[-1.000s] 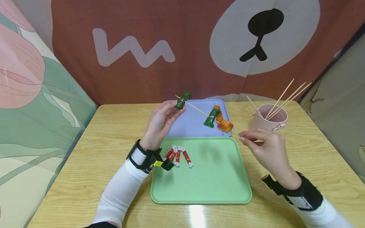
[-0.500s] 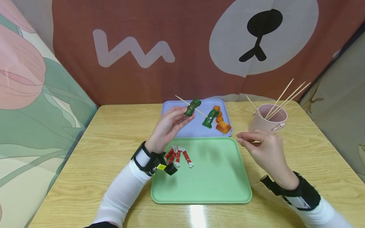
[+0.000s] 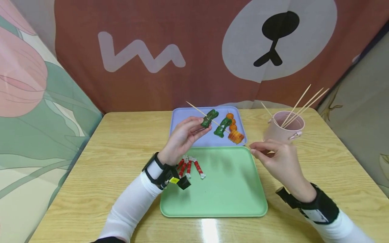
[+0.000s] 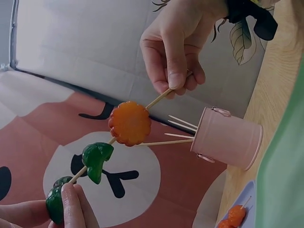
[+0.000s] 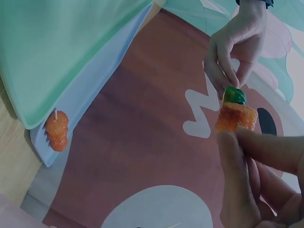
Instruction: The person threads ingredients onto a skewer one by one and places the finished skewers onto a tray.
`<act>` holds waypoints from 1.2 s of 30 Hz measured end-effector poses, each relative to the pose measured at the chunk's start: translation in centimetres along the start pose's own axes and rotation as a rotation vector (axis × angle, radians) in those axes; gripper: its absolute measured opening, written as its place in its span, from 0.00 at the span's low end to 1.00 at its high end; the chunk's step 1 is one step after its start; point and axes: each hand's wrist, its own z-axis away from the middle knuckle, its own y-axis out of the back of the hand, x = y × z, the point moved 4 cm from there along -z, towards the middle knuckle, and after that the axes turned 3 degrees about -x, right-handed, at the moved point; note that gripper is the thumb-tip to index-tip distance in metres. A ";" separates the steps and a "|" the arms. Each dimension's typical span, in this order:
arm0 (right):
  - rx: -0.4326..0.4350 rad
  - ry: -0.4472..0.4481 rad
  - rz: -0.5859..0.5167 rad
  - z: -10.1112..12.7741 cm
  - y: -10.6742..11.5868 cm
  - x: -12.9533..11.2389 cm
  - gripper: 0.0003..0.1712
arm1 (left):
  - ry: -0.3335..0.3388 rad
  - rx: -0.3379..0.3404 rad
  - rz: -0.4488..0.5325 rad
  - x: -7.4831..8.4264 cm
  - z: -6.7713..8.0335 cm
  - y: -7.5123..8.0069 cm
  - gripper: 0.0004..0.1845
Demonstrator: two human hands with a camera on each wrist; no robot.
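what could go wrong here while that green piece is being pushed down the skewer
The skewer is thin and held only at its end by the right hand; sideways force from the left hand might bend or snap it. The sharp tip sticks out just past the green piece and those fingers, so a slip could prick them. The orange piece could slide toward the right hand.

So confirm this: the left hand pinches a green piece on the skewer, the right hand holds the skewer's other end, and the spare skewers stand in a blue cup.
Not quite. The cup holding the spare skewers is pink, not blue; the head and left wrist views show it. The rest holds: the left hand pinches the green piece on the skewer, and the right hand holds its other end.
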 end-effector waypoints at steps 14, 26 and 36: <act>-0.160 -0.020 0.029 -0.6 -0.4 -0.6 0.06 | 0.013 0.017 -0.032 0.1 -0.6 0.3 0.03; -0.358 -0.113 -0.061 -1.6 -3.0 -1.6 0.02 | 0.037 0.100 -0.274 0.7 -1.5 1.1 0.15; -0.428 -0.178 -0.003 -4.2 -6.1 -0.1 0.06 | -0.164 0.342 -0.647 2.6 -0.5 5.5 0.16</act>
